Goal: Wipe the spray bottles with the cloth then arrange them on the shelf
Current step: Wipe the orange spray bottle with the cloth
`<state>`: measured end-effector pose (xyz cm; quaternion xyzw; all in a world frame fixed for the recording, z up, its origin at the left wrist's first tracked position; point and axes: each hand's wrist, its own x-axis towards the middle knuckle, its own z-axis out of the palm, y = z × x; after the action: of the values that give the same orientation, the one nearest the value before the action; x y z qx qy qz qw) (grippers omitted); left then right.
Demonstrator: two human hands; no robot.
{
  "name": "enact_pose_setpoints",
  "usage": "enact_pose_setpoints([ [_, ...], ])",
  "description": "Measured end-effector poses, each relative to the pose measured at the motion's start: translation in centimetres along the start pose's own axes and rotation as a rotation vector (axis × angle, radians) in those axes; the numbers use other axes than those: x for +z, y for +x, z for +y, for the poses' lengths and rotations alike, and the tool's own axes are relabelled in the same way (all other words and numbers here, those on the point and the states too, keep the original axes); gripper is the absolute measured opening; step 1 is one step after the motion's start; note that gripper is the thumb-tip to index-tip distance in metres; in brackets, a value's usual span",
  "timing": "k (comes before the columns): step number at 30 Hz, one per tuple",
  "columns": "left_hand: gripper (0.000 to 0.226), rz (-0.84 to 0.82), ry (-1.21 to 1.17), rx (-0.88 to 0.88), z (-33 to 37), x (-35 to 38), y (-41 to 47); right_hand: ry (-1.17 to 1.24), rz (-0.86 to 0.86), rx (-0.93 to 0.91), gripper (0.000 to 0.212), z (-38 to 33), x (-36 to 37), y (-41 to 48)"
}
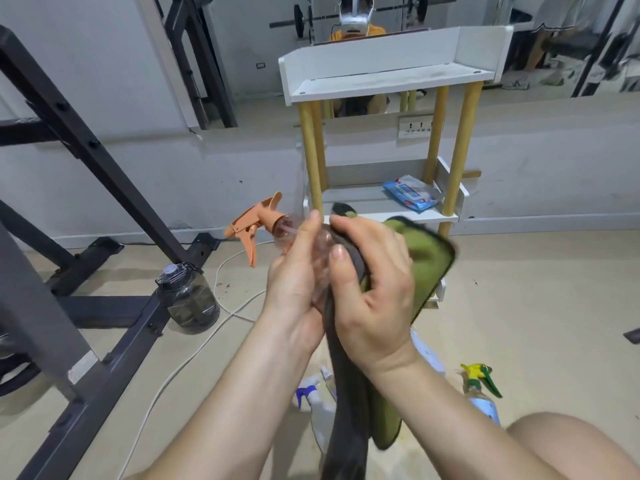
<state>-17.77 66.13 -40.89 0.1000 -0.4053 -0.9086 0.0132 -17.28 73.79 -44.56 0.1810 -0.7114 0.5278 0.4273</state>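
My left hand [294, 271] grips a clear spray bottle with an orange trigger head [254, 225], held tilted with the nozzle pointing left. My right hand [374, 285] holds a green and grey cloth [426, 258] wrapped against the bottle's body, which it mostly hides. On the floor below lie a white bottle with a blue trigger [311, 398] and a bottle with a yellow-green trigger [481, 375]. The white shelf unit [388, 83] with wooden legs stands straight ahead against the wall, its top tier bare.
A blue wipes packet [410, 194] lies on the shelf's lower tier. A dark water jug [188, 299] stands on the floor to the left beside a black gym rack frame [86, 143]. A white cable [207, 341] runs across the floor. My knee [571, 445] shows at bottom right.
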Motion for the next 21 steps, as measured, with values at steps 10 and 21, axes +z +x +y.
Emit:
enact_pose_setpoints([
  [10, 0.014, 0.06, 0.042, 0.271, -0.5, 0.1, -0.7, 1.008, 0.184, 1.101, 0.039, -0.3, 0.3, 2.2],
  [21, 0.048, 0.082, 0.001, 0.078, -0.8, -0.5, -0.1, 0.455, 0.26, 0.795, 0.06, 0.7, 0.4, 3.5],
])
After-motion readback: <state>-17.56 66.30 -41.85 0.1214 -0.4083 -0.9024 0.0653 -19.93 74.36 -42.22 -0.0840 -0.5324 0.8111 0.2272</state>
